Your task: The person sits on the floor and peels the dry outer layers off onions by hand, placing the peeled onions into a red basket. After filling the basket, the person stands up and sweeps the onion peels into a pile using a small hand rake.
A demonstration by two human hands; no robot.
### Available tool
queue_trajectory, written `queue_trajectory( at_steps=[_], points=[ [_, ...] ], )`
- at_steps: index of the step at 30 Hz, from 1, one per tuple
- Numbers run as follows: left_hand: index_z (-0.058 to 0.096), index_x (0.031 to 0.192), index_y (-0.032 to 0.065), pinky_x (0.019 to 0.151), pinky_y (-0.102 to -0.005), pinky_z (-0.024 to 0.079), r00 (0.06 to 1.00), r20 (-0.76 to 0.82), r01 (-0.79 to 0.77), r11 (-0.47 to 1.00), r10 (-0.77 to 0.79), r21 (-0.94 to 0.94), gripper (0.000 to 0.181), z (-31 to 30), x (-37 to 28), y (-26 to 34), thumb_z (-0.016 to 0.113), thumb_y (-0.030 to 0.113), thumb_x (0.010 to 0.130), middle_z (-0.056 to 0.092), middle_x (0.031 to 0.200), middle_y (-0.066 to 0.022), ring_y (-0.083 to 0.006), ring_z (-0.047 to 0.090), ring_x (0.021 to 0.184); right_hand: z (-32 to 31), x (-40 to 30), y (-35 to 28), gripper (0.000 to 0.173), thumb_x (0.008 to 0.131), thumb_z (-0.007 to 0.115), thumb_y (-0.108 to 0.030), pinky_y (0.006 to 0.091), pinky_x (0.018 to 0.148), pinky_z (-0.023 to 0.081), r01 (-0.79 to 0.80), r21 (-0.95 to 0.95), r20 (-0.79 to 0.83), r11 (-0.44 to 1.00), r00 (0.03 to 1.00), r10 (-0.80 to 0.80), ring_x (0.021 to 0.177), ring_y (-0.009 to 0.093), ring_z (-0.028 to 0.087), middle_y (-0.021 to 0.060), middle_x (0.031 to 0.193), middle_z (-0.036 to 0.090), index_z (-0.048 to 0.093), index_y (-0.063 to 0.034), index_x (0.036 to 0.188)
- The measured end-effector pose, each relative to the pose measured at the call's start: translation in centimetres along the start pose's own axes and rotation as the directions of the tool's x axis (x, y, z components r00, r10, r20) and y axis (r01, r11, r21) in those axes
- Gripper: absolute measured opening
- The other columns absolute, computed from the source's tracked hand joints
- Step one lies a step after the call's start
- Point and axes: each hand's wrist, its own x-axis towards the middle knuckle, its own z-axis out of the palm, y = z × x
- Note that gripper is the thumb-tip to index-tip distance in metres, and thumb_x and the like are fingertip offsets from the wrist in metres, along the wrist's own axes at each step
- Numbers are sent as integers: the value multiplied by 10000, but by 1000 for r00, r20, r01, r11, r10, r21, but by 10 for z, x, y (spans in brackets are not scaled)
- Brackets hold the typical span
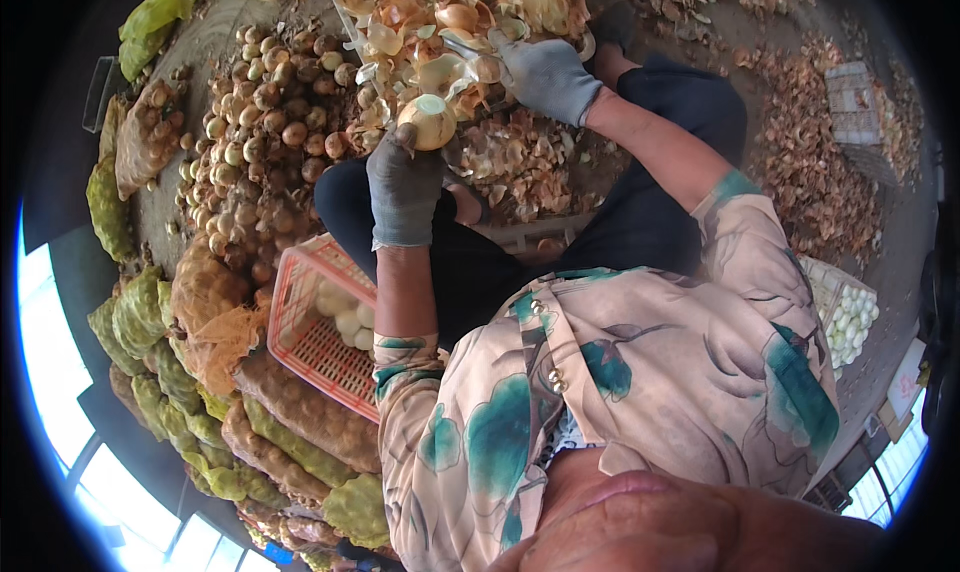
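My left hand (406, 182), in a grey knit glove, grips a yellow onion (427, 122) whose top is cut to a pale flat face. To its upper right, my right hand (546, 76), in a matching glove, is closed around a small knife; its metal blade (459, 45) points left over loose onion skins. The handle is mostly hidden in the fist. A heap of papery onion skins (420, 16), with an unpeeled onion (457, 16) among them, lies just beyond both hands.
Unpeeled onions (277, 106) are piled at left. A red plastic crate (322, 369) with peeled onions (349, 323) stands beside my left forearm. Filled mesh sacks (292, 422) lie farther left. Skins (802, 152) and a crate of peeled onions (851, 320) are at right.
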Motion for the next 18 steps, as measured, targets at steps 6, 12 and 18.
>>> queue_trajectory(
  at_steps=[6,12,18],
  points=[
    [477,1343,-121,740,-347,590,991,-60,-102,964,120,245,538,41,-4,4,634,125,891,618,1172,-191,-271,658,991,-29,11,-23,528,966,593,-477,371,521,539,-402,668,332,626,914,232,566,247,670,148,681,663,682,38,1043],
    [496,1349,-103,843,-299,556,967,-11,-179,710,255,681,603,61,-3,-5,716,-7,795,652,1159,-136,-191,654,1013,-44,12,-40,555,953,627,-494,259,594,548,-624,768,585,145,776,237,674,143,679,52,683,647,685,47,1062],
    [517,1339,-66,884,-296,549,948,23,-246,684,317,687,607,68,-2,-11,758,19,788,644,1169,-108,-181,653,1015,-33,12,-28,513,942,659,-465,268,585,532,-626,776,630,-76,766,127,657,119,656,58,716,671,697,35,1048]
  ],
)
